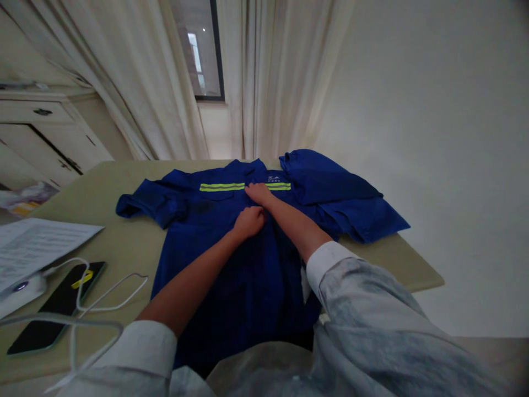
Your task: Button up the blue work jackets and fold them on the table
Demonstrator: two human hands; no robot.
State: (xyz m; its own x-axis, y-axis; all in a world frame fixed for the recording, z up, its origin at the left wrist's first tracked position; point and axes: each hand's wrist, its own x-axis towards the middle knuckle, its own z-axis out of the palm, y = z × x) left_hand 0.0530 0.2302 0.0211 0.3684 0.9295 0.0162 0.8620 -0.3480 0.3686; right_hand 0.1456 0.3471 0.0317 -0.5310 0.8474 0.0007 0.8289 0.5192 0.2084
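A dark blue long-sleeved work shirt (231, 275) lies spread face up on a beige table (124, 248), with a yellow-green reflective stripe (222, 187) across its chest. My left hand (249, 222) is curled on the shirt's centre front, its fingers hidden in the fabric. Just above it, my right hand (259, 193) rests on the chest below the stripe, and I cannot see whether it grips the cloth. The shirt's far sleeve (330, 182) lies folded in a bulky layer at the right, and the other sleeve (151, 204) is bunched at the left.
At the table's left lie printed papers (41, 242), a black phone (53, 309), a white device (22, 289) and a looped white cable (111, 298). Beyond the table's far edge hang pale curtains (264, 82). A white cabinet (49, 132) stands at the far left.
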